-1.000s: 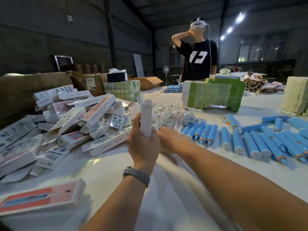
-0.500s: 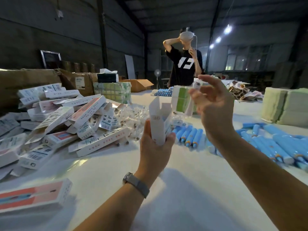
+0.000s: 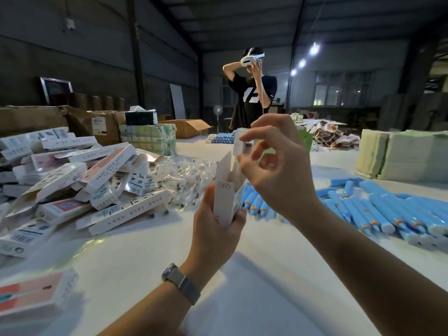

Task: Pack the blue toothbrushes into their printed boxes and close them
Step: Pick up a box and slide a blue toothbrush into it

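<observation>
Boxes piled at the table's left; toothbrushes lie at its right; between them, a box in the left hand; the right hand above it.

A printed box was held upright, its top flaps open, by the left hand; a flap was pinched by the right hand at its 1 o'clock. Blue toothbrushes were spread at 3 o'clock, boxes heaped at 9 o'clock on the white table
</observation>
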Demonstrator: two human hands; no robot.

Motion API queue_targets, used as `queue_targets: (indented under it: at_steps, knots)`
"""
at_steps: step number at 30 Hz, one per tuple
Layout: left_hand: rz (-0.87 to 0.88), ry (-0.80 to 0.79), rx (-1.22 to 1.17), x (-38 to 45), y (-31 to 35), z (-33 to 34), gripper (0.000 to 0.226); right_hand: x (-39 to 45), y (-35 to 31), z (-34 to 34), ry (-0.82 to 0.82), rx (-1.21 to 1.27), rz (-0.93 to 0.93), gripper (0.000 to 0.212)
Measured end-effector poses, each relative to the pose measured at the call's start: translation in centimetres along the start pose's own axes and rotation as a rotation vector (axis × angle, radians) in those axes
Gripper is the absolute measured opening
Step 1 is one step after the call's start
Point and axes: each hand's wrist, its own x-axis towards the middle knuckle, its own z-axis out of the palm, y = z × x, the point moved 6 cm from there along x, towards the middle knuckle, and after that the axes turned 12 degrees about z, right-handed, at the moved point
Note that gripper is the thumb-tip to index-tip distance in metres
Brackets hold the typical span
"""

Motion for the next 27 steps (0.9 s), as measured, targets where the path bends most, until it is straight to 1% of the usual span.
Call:
queue_targets:
  at_steps: [4, 6, 9, 12, 14, 15, 17, 19, 21, 23, 26, 27]
  knots:
    - [-0.018, -0.024, 0.017, -0.1, -0.2, 0.2, 0.060, -0.1, 0.7, 0.5, -0.045, -0.125, -0.103, 0.026]
    - [-0.038, -0.014, 0.012, 0.0, -0.5, 0.0, 0.053, -0.2, 0.9, 0.7, -0.075, -0.190, -0.153, 0.023]
    - [-0.087, -0.003, -0.015, 0.0, -1.1, -0.2, 0.041, -0.5, 0.9, 1.3, -0.221, -0.240, -0.201, 0.018]
    - [-0.096, -0.027, -0.051, 0.0, -1.3, -0.1, 0.042, -0.6, 1.4, 1.8, -0.421, -0.204, -0.166, 0.021]
    - [-0.095, -0.055, -0.076, 0.1, -1.1, 0.0, 0.043, -0.7, 1.9, 1.9, -0.471, -0.193, -0.148, 0.024]
    - [-0.098, -0.063, -0.098, 0.1, -1.0, 0.0, 0.043, -0.6, 2.1, 1.8, -0.463, -0.169, -0.135, 0.026]
    - [-0.109, -0.090, -0.158, 0.1, -0.9, 0.1, 0.043, -0.3, 2.5, 1.2, -0.382, -0.069, -0.095, 0.030]
    - [-0.137, -0.154, -0.232, 0.1, -0.7, 0.6, 0.041, 0.0, 3.4, 0.9, -0.322, 0.051, 0.021, 0.038]
    - [-0.175, -0.202, -0.311, 0.1, -0.6, 0.9, 0.040, -0.1, 4.8, 1.3, -0.369, 0.208, 0.197, 0.043]
    - [-0.215, -0.212, -0.366, 0.1, -0.6, 1.0, 0.041, -0.4, 5.9, 1.6, -0.412, 0.375, 0.318, 0.043]
    - [-0.232, -0.248, -0.382, 0.1, -0.5, 1.0, 0.041, -0.7, 6.7, 1.5, -0.389, 0.504, 0.367, 0.040]
    - [-0.233, -0.263, -0.395, 0.0, -0.4, 1.0, 0.046, -0.7, 6.9, 1.5, -0.385, 0.521, 0.372, 0.039]
